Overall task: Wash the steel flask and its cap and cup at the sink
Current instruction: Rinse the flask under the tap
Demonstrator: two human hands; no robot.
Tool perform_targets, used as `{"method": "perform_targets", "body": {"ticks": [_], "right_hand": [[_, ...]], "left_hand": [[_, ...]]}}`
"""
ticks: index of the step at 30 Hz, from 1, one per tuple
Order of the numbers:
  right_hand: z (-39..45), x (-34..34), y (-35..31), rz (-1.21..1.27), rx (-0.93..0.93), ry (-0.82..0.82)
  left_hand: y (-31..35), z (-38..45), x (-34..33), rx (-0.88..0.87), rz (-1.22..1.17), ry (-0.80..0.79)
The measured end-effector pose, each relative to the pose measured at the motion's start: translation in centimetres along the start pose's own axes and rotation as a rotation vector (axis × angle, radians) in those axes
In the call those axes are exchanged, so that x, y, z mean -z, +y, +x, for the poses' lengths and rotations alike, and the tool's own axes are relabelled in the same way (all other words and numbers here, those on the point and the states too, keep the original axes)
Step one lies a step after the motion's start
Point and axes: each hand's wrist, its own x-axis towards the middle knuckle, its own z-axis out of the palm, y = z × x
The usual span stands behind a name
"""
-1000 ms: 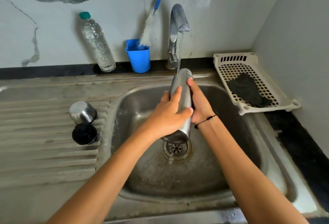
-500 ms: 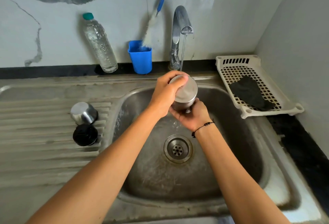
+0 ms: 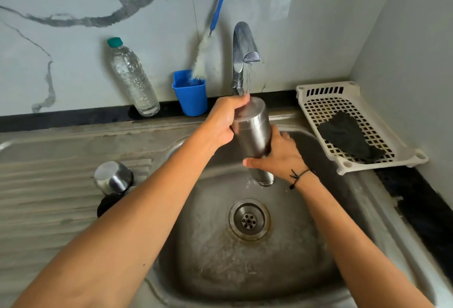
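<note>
Over the sink basin (image 3: pixel 306 271), under the running tap (image 3: pixel 241 45), the steel flask (image 3: pixel 253 133) is hanging mouth-down and slightly tilted, its base uppermost in the stream. Its mouth is pointing into the bowl, so the inside is not showing, and its far side is lying hidden behind both hands. The left hand (image 3: pixel 220 124) is gripping the upper end, fingers curling round the back where they are blurring in the water; how far they are wrapping cannot be made out. The right hand (image 3: pixel 277 158) is clasping the lower body, thumb stretching across the front and the other fingers passing behind, so the flask is running between the two grips with only its neck sticking out below the right one.

On the ribbed draining part of the worktop (image 3: pixel 49 197), well to the left, the steel cup (image 3: pixel 111 176) is sitting upside down. Just in front of it the black cap (image 3: pixel 106 206) is being largely covered by the left forearm; only one edge is showing.
</note>
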Motion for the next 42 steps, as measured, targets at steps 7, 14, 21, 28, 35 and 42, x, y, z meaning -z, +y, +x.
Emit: {"method": "perform_targets", "body": {"ticks": [7,14,21,28,35,42], "right_hand": [[-1.1,-2.4,0.2,0.545,0.087,0.099],[-1.7,-1.3,-0.8,0.498,0.101,0.19],[-1.7,-2.1,-0.9,0.394,0.125,0.199],[-1.6,-2.0,-1.2,0.353,0.14,0.243],[-0.1,-1.5,-1.1,0.349,0.037,0.287],[-0.1,-1.4,-1.2,0.337,0.127,0.263]], "left_hand": [[2.4,0.2,-2.8,-0.219,1.142,-0.113],[3.9,0.2,-3.4,-0.1,1.324,-0.158],[3.7,0.7,-3.1,-0.07,1.237,-0.154],[4.0,2.6,-3.2,-0.077,1.113,0.023],[2.6,2.4,-4.5,-0.151,1.325,0.061],[-1.2,-0.6,-2.7,-0.902,1.308,0.571]]}}
